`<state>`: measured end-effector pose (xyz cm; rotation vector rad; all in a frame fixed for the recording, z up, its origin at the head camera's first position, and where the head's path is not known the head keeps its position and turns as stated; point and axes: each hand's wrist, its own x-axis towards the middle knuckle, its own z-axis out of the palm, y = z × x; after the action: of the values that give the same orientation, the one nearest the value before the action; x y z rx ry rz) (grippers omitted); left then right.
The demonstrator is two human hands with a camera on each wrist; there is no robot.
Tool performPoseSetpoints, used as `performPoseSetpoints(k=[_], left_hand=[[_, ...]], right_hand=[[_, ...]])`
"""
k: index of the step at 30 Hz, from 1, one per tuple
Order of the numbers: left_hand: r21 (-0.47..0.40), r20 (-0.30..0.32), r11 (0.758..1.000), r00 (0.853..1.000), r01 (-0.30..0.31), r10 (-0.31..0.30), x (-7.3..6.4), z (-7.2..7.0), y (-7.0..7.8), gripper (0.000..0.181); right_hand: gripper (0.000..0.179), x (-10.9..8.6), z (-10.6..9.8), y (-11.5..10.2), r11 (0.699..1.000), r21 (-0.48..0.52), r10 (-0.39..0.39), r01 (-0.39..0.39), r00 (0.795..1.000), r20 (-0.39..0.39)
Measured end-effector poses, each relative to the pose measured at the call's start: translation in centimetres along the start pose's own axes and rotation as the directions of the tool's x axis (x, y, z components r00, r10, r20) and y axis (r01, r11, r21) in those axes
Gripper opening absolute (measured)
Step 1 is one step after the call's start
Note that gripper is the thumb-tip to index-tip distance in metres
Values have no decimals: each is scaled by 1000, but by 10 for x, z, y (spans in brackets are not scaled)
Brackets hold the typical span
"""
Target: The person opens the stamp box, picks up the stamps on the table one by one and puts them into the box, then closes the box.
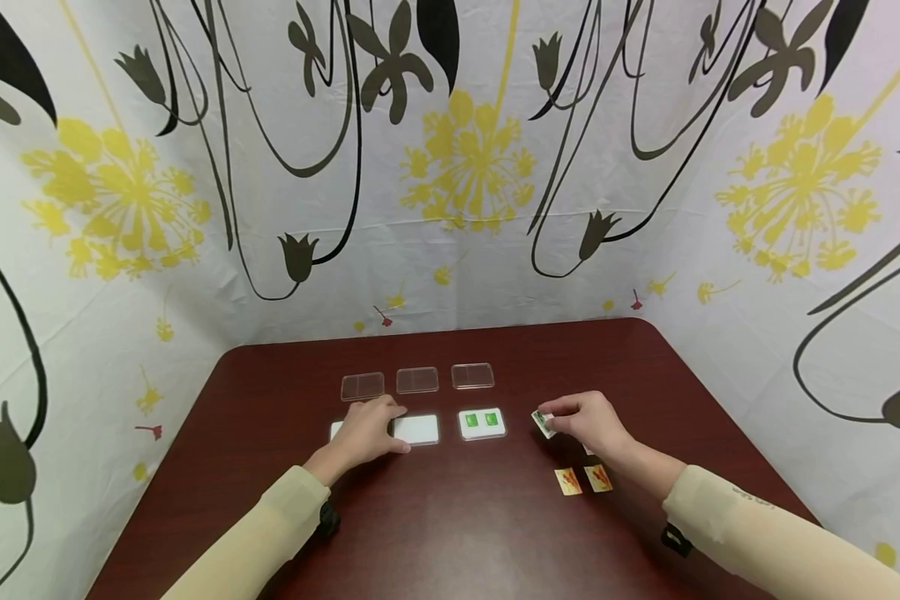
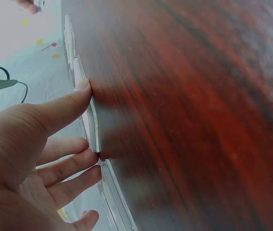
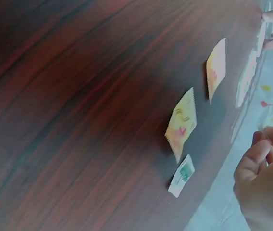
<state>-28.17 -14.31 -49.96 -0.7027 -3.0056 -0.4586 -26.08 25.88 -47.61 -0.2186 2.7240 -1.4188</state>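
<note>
My left hand grips the middle white-filled plastic case, its thumb at the near edge and index finger at the far edge. It mostly covers another white-filled case on the left. To the right lies a third case with two green stamps in it. My right hand pinches a white-and-green stamp between thumb and fingertips, just above the table. Below that hand lie two yellow-orange stamps, one on the left and one on the right. One small green-and-white stamp is partly hidden by the right hand in the head view.
Three clear plastic lids, a left one, a middle one and a right one, lie in a row behind the cases. The dark red table ends at a patterned curtain.
</note>
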Motion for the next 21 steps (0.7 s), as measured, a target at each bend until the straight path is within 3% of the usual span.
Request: performPoseSetpoints(k=[14,21], left_hand=[[-24,15,1000,1000,-13,14,-2,-4,-1,68],[-15,18,999,999,-33,33,-2,-6,-2,68]], right_hand=[[32,13,27,-24,987,97,-137,132,989,52],[25,22,49,-41,982,95,-169,166,986,18]])
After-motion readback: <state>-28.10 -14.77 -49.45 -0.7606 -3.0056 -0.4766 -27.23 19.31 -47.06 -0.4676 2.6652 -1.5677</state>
